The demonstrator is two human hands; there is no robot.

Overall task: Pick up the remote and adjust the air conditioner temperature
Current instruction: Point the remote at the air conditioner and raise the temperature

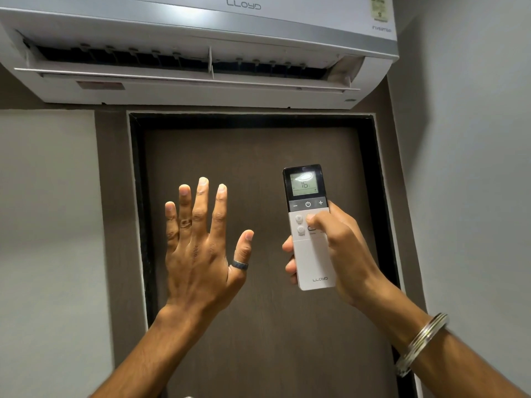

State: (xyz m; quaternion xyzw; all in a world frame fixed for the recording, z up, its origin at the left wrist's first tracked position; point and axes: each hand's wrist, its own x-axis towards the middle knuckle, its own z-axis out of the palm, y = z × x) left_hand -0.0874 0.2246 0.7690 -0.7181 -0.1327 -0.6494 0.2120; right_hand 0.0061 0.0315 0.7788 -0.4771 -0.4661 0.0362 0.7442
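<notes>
A white Lloyd remote (pixel 310 262) with a black top and a lit screen reading 16 stands upright in my right hand (pixel 342 254). My thumb rests on the white buttons just below the minus, power and plus row. My left hand (pixel 201 248) is raised to the left of the remote, palm away from me, fingers spread, holding nothing; it wears rings on the thumb and one finger. The white Lloyd air conditioner (pixel 201 30) hangs on the wall above, its louvre flap open.
A dark brown door (pixel 258 156) in a black frame fills the wall behind my hands, right under the unit. Grey walls stand to the left and right. Metal bangles circle my right wrist (pixel 422 340).
</notes>
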